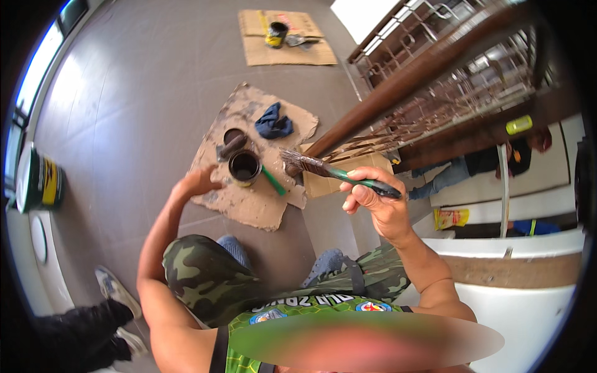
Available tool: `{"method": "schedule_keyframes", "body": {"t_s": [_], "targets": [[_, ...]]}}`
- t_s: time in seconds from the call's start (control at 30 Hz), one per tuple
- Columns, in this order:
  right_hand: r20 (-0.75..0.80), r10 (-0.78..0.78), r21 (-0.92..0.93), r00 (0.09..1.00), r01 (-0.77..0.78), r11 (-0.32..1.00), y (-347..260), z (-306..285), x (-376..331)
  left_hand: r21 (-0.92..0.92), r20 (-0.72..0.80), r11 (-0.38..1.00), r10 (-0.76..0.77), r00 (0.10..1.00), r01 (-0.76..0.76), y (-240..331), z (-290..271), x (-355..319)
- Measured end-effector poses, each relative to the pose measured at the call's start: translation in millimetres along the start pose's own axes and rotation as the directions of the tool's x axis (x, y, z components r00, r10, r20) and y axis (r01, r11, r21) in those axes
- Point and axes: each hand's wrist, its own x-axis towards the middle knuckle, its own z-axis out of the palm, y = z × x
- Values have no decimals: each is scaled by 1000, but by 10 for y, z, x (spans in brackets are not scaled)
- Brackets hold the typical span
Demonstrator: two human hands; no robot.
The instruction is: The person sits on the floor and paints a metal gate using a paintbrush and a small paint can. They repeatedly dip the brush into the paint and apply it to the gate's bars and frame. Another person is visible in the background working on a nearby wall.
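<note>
My right hand (379, 202) grips a paintbrush (329, 171) by its green and black handle. Its dark, brown-stained bristles point left, close to the lower end of a brown handrail (398, 81). To the left, my left hand (202, 181) is empty with its fingers apart, beside an opened can (244, 166) of dark paint or stain. The can stands on a stained cardboard sheet (249, 208). Around it lie a green stick (272, 180), a dark round lid or container (235, 135) partly hidden by a dark object, and a crumpled navy cloth (273, 121).
Farther off, another cardboard sheet (261, 53) bears a yellow-and-black can (276, 35). A metal railing (448, 99) runs along the right. Another person's legs (435, 180) show below it; a second person's shoe (118, 292) is lower left. A dark bucket (40, 180) stands at left.
</note>
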Motion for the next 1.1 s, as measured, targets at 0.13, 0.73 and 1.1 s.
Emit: {"method": "schedule_keyframes", "body": {"t_s": [0.13,0.73,1.1], "targets": [[61,123,26,990,-125,992,98,317,272,-221,-72,975,-40,997,23,539,-837,-654],[-66,661,374,747,-596,711,-1945,1552,684,-943,-200,318,-783,589,103,2007,-757,-3060],[-276,761,221,587,-731,645,-2420,1580,768,-850,9,259,-864,504,458,2152,-1158,-4367]]}}
